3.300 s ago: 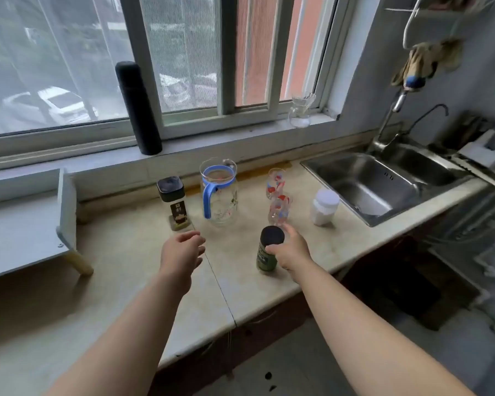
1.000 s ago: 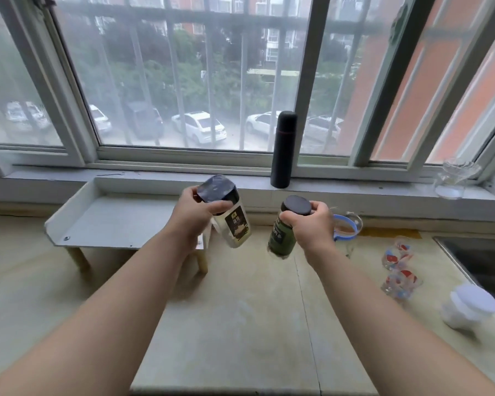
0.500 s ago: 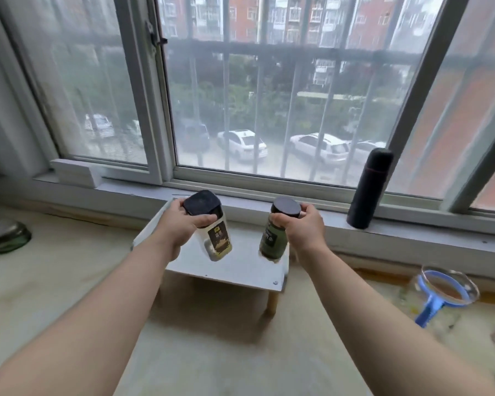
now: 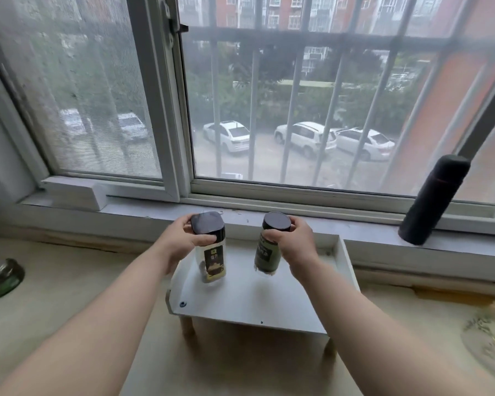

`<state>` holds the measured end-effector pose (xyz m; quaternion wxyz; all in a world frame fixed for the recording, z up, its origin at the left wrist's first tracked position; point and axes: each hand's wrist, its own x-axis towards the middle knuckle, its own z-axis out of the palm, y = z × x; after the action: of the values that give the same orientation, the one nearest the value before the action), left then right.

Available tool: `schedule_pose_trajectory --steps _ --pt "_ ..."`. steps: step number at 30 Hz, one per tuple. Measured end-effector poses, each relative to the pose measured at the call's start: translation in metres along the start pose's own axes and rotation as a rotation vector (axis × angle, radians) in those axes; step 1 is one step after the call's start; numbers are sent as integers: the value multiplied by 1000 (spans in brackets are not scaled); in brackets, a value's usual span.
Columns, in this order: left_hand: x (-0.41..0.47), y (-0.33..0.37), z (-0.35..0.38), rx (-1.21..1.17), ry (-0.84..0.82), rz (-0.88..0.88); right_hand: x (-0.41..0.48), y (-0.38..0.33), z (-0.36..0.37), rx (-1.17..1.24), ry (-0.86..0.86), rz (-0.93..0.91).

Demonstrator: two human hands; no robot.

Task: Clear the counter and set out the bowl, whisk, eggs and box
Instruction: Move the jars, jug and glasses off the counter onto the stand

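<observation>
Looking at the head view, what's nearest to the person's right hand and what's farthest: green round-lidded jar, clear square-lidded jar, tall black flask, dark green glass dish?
1. Green round-lidded jar: gripped by the right hand.
2. Clear square-lidded jar: just left, in the left hand.
3. Tall black flask: on the sill, to the right.
4. Dark green glass dish: counter's far left edge.

Beige counter [image 4: 69,310], small white shelf [image 4: 255,305] atop

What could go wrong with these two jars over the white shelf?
Each jar is gripped near its lid: the clear jar in the left hand and the green jar in the right hand could slip or tip. The white shelf has thin legs; a hard set-down might rock it.
</observation>
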<state>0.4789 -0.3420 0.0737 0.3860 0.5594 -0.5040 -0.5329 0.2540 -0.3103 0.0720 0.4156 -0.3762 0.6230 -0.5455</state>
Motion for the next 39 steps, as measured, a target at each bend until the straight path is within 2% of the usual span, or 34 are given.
schedule_pose_trajectory --steps 13,22,31,39 --pt "82 -6 -30 66 -199 -6 46 13 68 -83 -16 29" --pt "89 -23 -29 220 -164 78 54 21 90 -126 -29 12" --pt "99 -24 -35 272 -226 150 54 19 98 -196 -61 -36" --pt "94 -27 -32 219 -192 68 46 18 95 -225 -121 59"
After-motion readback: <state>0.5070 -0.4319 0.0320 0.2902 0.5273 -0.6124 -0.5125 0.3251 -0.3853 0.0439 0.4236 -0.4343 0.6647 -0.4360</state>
